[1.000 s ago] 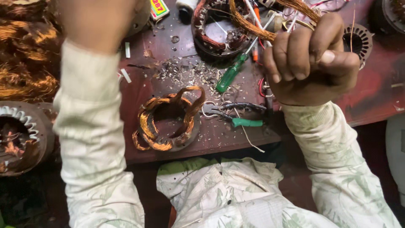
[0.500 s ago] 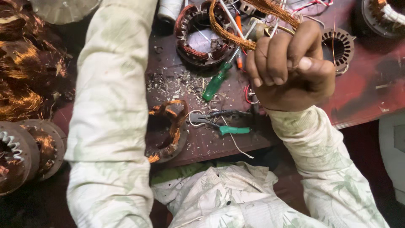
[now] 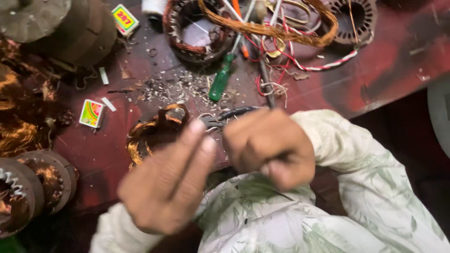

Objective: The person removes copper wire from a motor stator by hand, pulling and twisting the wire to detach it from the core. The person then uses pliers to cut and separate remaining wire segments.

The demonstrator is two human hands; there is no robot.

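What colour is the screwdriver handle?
Green: the screwdriver handle shows best in the head view.

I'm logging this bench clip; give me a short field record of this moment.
left hand: blurred, fingers pinched, above the copper coil
right hand: blurred fist beside the left; contents cannot be told
pliers: on the bench, behind both hands
screwdriver: green handle, lying by the stator
bench: dark red, littered with wire scraps

Both my hands motion-blurred: left hand (image 3: 166, 182), right hand (image 3: 269, 147); anything gripped, I cannot tell. Copper coil (image 3: 150, 133) partly hidden behind them. At 9 o'clock, stator (image 3: 14, 197) cut off by edge.
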